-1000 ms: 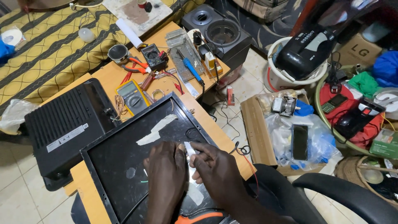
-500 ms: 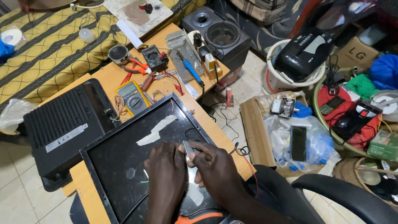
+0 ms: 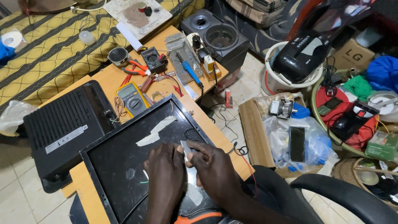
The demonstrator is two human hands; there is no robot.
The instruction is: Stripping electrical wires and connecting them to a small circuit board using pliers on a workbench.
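Note:
A large black flat panel (image 3: 120,161) lies face down on the wooden workbench (image 3: 110,79). Strips of pale tape (image 3: 156,130) are stuck to its back. My left hand (image 3: 166,176) rests on the panel with its fingers curled near a small pale strip (image 3: 185,148). My right hand (image 3: 211,168) pinches that strip between thumb and forefinger, just above the panel. Whether the left fingers also grip it is hidden.
A black slatted back cover (image 3: 62,124) lies left of the panel. A yellow multimeter (image 3: 132,97), pliers (image 3: 134,68) and a blue-handled tool (image 3: 191,72) sit behind it. A speaker box (image 3: 215,35), a cluttered floor and a black chair arm (image 3: 344,199) are to the right.
Both hands stay on the panel; the small strip has tilted slightly between my fingers. The view has barely shifted.

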